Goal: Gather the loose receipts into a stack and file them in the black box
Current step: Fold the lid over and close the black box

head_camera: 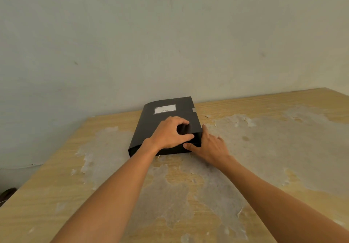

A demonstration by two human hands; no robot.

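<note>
The black box (170, 116) lies flat and closed on the wooden table, its white label (164, 109) facing up at the far end. My left hand (170, 133) rests on top of its near right corner, fingers curled and thumb pressing the lid edge. My right hand (209, 146) holds the same corner from the right side, thumb against the near face and fingers along the side wall. No receipts are in sight.
The table (264, 157) is yellow wood with large patches of peeled, grey surface. A pale wall stands right behind the box. The table's left edge runs diagonally at the left, with a dark object (7, 193) on the floor beyond it.
</note>
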